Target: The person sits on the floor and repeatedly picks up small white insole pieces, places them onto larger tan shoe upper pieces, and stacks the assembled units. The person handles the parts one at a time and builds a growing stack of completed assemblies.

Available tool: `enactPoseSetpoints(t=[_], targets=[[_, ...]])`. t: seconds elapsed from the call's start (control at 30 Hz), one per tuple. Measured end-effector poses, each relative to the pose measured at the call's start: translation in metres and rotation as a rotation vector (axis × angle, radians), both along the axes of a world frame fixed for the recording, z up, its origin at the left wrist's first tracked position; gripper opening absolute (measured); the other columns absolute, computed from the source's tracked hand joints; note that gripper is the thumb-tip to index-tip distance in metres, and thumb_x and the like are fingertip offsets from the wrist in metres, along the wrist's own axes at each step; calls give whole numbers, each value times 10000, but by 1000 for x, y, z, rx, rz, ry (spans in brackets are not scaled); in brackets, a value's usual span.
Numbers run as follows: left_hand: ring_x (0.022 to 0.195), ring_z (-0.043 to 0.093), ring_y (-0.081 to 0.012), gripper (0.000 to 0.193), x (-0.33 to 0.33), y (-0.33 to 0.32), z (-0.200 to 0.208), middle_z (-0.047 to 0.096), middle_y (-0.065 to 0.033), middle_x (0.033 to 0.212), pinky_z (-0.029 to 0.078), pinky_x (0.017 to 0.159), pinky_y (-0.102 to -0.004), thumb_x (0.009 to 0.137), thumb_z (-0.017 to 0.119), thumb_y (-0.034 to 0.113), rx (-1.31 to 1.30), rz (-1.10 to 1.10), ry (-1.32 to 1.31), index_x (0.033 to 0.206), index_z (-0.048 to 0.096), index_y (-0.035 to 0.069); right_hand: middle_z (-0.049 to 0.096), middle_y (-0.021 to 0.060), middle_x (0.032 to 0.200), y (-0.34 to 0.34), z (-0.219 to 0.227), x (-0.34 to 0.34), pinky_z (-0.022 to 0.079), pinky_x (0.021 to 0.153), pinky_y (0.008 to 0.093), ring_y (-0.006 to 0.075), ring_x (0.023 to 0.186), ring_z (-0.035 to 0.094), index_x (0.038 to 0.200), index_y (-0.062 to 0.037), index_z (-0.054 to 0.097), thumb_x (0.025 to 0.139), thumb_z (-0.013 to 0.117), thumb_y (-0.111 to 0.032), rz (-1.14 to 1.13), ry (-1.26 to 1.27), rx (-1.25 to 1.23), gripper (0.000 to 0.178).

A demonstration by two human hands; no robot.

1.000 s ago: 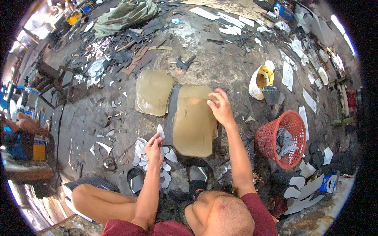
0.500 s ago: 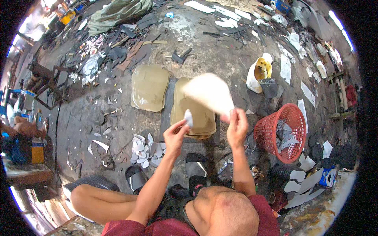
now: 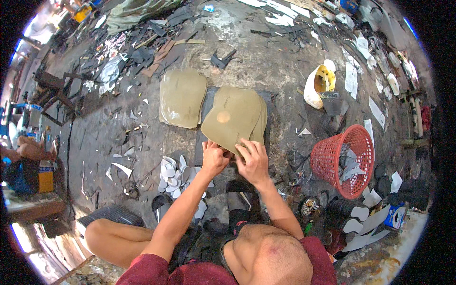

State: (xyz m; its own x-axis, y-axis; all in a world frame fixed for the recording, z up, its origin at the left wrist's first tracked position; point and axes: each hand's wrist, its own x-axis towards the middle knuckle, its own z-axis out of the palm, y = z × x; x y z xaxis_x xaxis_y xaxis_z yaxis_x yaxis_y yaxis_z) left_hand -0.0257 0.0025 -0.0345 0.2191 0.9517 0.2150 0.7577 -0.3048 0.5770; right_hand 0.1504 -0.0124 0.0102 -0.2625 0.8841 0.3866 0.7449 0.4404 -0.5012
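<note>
An olive-tan curved sheet (image 3: 232, 107) with a pale round spot lies askew on a stack of like sheets (image 3: 260, 126). My right hand (image 3: 252, 161) pinches its near edge between thumb and fingers. Close beside it, my left hand (image 3: 214, 157) is closed at the same edge; what its fingers hold is hidden. A second tan stack (image 3: 183, 97) lies just to the left. Nearer to me, small white oval pieces (image 3: 173, 175) form a loose heap left of my left forearm.
At right a tilted red plastic basket (image 3: 319, 161) holds grey-white scraps. Beyond it stands a white container with a yellow inside (image 3: 313, 92). Dark and white offcuts (image 3: 161, 52) litter the far floor. A metal frame (image 3: 57, 99) and a person's hand (image 3: 35, 147) are at left.
My right hand has brought the raised, pale-looking sheet down onto the stack. Both hands have come together at its near edge. The white oval piece in my left hand no longer shows.
</note>
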Motion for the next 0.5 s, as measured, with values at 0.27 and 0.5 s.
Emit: enactPoseSetpoints(t=[0.27,0.5], targets=[[994,521,-241,253,20,-5,5,599,-4,976,365,843,-436,798,798,350,40,156,7,1036,820,267,698,131,793,38,18,23,546,673,457,349,720,660,957,-54,694,916,670,-168,-153,-5,-84,123],[954,538,-254,210,14,-7,6,614,-5,951,383,864,-424,796,813,314,139,159,9,987,819,226,639,203,989,16,-1,5,513,888,483,402,974,619,1122,10,670,909,597,-135,-5,8,-186,268]])
